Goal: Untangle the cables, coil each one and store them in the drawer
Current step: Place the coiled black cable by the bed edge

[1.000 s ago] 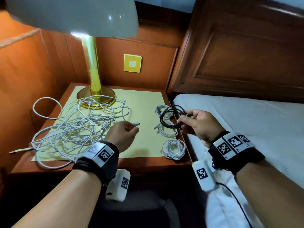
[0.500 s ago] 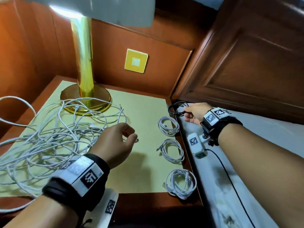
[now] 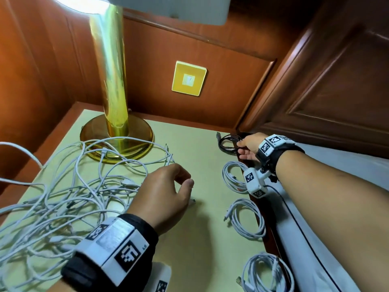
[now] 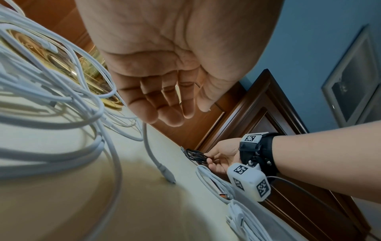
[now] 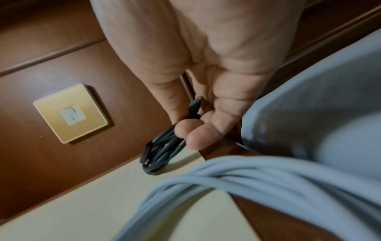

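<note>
Three white coils [image 3: 245, 220] in a row along the right edge of the tabletop [image 3: 195, 245], nearest one [image 3: 267, 272] at the front corner, farthest [image 3: 232, 175] partly under the right wrist camera. Beyond them, at the back right corner, a black coil [image 3: 228, 143] pinched between thumb and fingertips of the right hand [image 3: 249, 145], its far loop touching the tabletop. Left of centre, a white tangle [image 3: 69, 186] sprawled from the lamp [image 3: 113, 87] base toward the front edge, some strands trailing off the left side. Left hand [image 3: 164, 192] poised above the tangle's right fringe, fingers loosely curled, gripping nothing; one loose plug end [image 4: 168, 176] lying on the tabletop just below it. Yellow switch [image 3: 189, 78] on the wooden wall behind. Bed [image 3: 315, 260] to the right. Drawer out of sight.
</note>
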